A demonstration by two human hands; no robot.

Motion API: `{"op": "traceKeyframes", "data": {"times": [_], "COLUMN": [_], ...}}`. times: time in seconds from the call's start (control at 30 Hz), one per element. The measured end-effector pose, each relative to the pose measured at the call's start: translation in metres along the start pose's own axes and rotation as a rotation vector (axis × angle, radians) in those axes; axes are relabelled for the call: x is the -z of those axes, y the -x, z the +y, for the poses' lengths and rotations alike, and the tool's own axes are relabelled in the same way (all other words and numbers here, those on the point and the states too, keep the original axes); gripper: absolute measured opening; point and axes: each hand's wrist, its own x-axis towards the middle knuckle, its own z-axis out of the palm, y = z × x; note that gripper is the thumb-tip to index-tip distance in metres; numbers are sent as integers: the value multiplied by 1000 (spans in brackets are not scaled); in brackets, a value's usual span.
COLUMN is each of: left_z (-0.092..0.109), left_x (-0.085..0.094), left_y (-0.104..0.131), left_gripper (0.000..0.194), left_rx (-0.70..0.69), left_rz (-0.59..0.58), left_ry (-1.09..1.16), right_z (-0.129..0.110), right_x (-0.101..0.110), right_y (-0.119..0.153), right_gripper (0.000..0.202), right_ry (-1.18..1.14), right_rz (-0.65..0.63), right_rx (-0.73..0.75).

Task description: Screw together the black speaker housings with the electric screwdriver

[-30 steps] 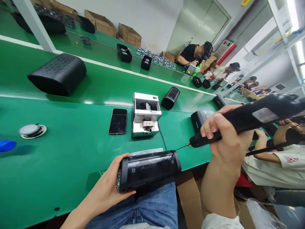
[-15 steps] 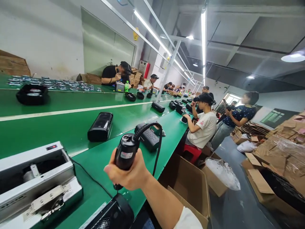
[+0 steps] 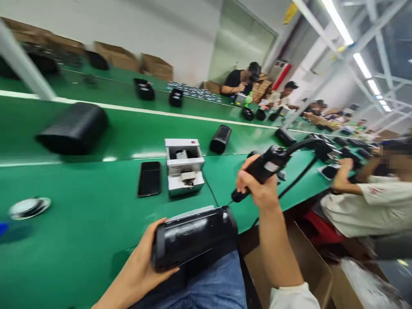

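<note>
Left hand (image 3: pixel 146 255) wraps the left end of a black speaker housing (image 3: pixel 196 236): thumb over the top edge, fingers underneath, palm at the end. The grip looks chosen to leave the right end free and resist twist. Grille side faces up and toward the camera.

Housing is at the near edge of the green bench (image 3: pixel 96 206), above the denim-clad lap (image 3: pixel 219 279); can't tell how much weight the lap takes. A pale strip (image 3: pixel 191 212) shows along its far side.

Right hand (image 3: pixel 257 186) has its fingers curled tight round a black electric screwdriver (image 3: pixel 268 165), body tilted, thin bit (image 3: pixel 230 202) angled down to the housing's upper right corner. Too blurred to tell if the tip touches or sits just above. The power cord (image 3: pixel 299 144) leaves the rear end and runs off right, so it's clear of the work.

Silver screw feeder (image 3: pixel 180 162) stands just beyond the housing, probably for short reach from the driver. Phone (image 3: pixel 149 179) lies flat just left of it, out of the driver's path. Round discs (image 3: pixel 29 208) sit well off to the left.

Co-worker in a pale shirt (image 3: pixel 363 206) is seated to the right, at the same bench.
</note>
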Motion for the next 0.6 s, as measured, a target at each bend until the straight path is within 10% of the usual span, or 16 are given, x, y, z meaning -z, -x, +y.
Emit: {"op": "traceKeyframes", "data": {"times": [0.23, 0.6], "left_z": [7, 7], "left_x": [-2, -5], "left_y": [-1, 0], "left_gripper": [113, 116], "left_rx": [32, 53], "left_rz": [-22, -37], "left_ry": [116, 162], "right_z": [-53, 12], "right_x": [-40, -128], "right_y": [-19, -75], "right_gripper": [25, 21], "right_ry": [-54, -77], "right_rz": [96, 122], "right_rx": [416, 352]}}
